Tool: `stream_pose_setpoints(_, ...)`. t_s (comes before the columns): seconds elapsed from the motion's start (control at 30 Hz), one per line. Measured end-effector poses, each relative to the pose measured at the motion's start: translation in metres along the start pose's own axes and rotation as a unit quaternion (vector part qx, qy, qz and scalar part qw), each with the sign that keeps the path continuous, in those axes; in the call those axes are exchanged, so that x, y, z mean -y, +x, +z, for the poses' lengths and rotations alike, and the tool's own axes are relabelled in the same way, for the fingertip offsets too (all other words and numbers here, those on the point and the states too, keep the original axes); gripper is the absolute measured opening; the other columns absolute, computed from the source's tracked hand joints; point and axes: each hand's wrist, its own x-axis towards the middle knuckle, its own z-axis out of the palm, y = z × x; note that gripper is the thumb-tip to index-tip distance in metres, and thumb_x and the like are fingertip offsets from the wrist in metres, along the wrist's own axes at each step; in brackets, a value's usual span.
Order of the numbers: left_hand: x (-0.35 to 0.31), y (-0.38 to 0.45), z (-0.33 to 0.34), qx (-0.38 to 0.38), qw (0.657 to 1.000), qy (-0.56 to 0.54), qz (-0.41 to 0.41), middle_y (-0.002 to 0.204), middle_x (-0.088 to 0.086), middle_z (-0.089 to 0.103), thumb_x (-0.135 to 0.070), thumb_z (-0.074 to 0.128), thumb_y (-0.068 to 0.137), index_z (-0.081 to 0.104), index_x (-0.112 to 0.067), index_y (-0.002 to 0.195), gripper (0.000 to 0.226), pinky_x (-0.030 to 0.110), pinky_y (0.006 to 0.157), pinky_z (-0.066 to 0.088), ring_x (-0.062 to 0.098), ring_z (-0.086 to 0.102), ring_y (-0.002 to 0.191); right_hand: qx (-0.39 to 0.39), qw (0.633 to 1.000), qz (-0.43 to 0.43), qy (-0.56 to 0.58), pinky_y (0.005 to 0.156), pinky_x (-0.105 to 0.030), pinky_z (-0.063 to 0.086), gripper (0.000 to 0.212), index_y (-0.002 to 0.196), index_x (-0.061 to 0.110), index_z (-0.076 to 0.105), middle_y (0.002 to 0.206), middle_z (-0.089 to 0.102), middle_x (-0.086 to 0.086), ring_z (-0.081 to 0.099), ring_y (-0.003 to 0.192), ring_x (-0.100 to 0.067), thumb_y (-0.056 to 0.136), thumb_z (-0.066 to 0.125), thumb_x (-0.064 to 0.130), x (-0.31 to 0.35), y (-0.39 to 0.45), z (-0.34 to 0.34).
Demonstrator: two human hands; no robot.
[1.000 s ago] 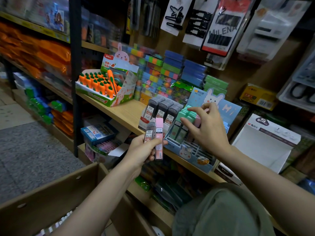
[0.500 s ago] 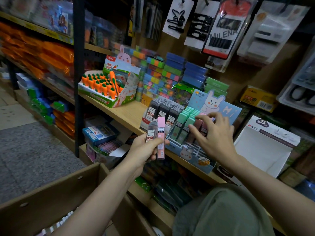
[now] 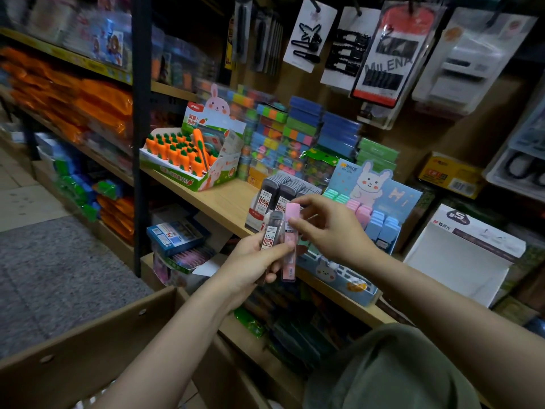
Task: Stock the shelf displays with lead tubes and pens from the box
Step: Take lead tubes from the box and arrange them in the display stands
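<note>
Lead tubes held up before the shelf display.
Left hand (image 3: 250, 267) gripping grey lead tube (image 3: 270, 230) and pink lead tube (image 3: 289, 243) — right hand (image 3: 330, 228) pinching the pink one's cap, in front of the bunny display box (image 3: 339, 271).

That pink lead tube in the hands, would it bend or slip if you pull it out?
The pink lead tube looks like hard plastic with straight flat sides, so it probably stays stiff. It seems light: the left hand holds two tubes easily. Its smooth surface might slip, so the right hand pinches near the cap.
</note>
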Motion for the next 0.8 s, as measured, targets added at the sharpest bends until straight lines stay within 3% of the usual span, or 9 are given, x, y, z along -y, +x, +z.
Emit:
stream_pose_setpoints(0.07, -0.001, -0.001, -0.002, -0.027, 1.0, 0.014, 0.006, 0.064, -0.006, 0.058, -0.035, 0.074, 0.084, 0.072, -0.028, 0.086, 0.008, 0.016, 0.042, 0.036, 0.004, 0.048, 0.051, -0.001, 1.0, 0.016, 0.026, 0.069, -0.029, 0.06, 0.021, 0.105, 0.029, 0.061, 0.089, 0.068, 0.006, 0.07, 0.072, -0.006, 0.088, 0.071, 0.024, 0.004, 0.004, -0.007)
stream_pose_setpoints(0.17, -0.002, 0.0, -0.006, -0.05, 0.998, 0.038, -0.003, 0.063, -0.011, 0.06, -0.037, 0.07, 0.087, 0.067, -0.028, 0.094, 0.012, 0.016, 0.046, 0.042, 0.004, 0.054, 0.053, -0.046, 0.998, 0.019, 0.032, 0.066, -0.024, 0.057, 0.02, 0.098, 0.036, 0.057, 0.092, 0.069, 0.007, 0.07, 0.07, -0.003, 0.088, 0.07, 0.025, 0.001, 0.003, -0.038)
stream_pose_setpoints(0.33, 0.0, 0.006, 0.004, -0.032, 0.998, 0.009, -0.047, 0.079, 0.0, 0.061, -0.019, 0.053, 0.098, 0.057, -0.027, 0.12, 0.024, 0.023, 0.054, 0.05, 0.007, 0.06, 0.062, -0.114, 0.987, 0.015, -0.114, 0.07, -0.029, 0.059, 0.026, 0.108, 0.027, 0.061, 0.095, 0.067, 0.011, 0.07, 0.071, -0.001, 0.085, 0.073, 0.026, -0.022, -0.022, -0.085)
stream_pose_setpoints(0.47, 0.005, 0.006, 0.015, -0.013, 0.998, 0.047, -0.035, 0.091, 0.003, 0.06, -0.01, 0.05, 0.099, 0.05, -0.021, 0.129, 0.032, 0.026, 0.066, 0.052, 0.01, 0.059, 0.074, -0.123, 0.976, -0.001, -0.178, 0.067, -0.017, 0.053, 0.029, 0.111, 0.021, 0.061, 0.094, 0.068, 0.006, 0.066, 0.072, 0.001, 0.085, 0.074, 0.022, -0.039, -0.034, -0.083)
stream_pose_setpoints(0.6, 0.009, 0.005, 0.016, -0.028, 0.997, 0.063, -0.018, 0.099, 0.003, 0.065, -0.01, 0.054, 0.098, 0.051, -0.028, 0.125, 0.033, 0.026, 0.072, 0.054, 0.013, 0.062, 0.085, -0.143, 0.959, -0.057, -0.239, 0.073, -0.033, 0.054, 0.025, 0.107, 0.016, 0.063, 0.088, 0.068, 0.003, 0.064, 0.08, -0.014, 0.085, 0.074, 0.02, -0.045, -0.031, -0.069)
stream_pose_setpoints(0.8, 0.01, 0.004, 0.006, -0.044, 0.998, 0.049, -0.01, 0.097, 0.002, 0.068, -0.01, 0.056, 0.097, 0.054, -0.026, 0.126, 0.034, 0.022, 0.069, 0.054, 0.01, 0.065, 0.082, -0.147, 0.942, -0.054, -0.297, 0.081, -0.05, 0.048, 0.022, 0.105, 0.018, 0.064, 0.09, 0.071, 0.0, 0.061, 0.089, -0.026, 0.085, 0.072, 0.023, -0.05, -0.023, -0.059)
